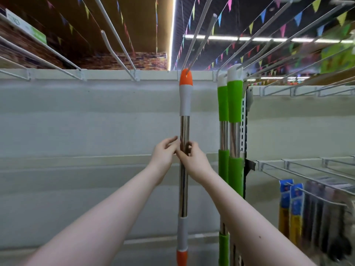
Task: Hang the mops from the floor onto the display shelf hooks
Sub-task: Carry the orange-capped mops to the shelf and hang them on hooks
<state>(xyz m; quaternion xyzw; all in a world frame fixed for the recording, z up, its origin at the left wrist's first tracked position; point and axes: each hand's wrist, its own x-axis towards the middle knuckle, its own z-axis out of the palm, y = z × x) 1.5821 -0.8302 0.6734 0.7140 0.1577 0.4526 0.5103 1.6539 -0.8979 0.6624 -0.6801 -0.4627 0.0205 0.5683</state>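
Observation:
An orange-and-grey mop handle [185, 96] with a chrome shaft hangs upright, its orange cap threaded on a long metal hook [200, 33] of the display shelf. My right hand [195, 158] pinches the chrome shaft at mid height with thumb and curled fingers. My left hand [164, 152] sits just left of the shaft, its relaxed fingers reaching to the shaft and to the right hand. Two green-handled mops [234, 100] hang on the neighbouring hook to the right. The mop heads are out of view below.
Empty white hooks [117, 43] jut out of the top rail to the left. A pale back panel [86, 121] stands behind the mops. At the right, wire hooks carry packaged goods [295, 212] beside a slotted upright [244, 116].

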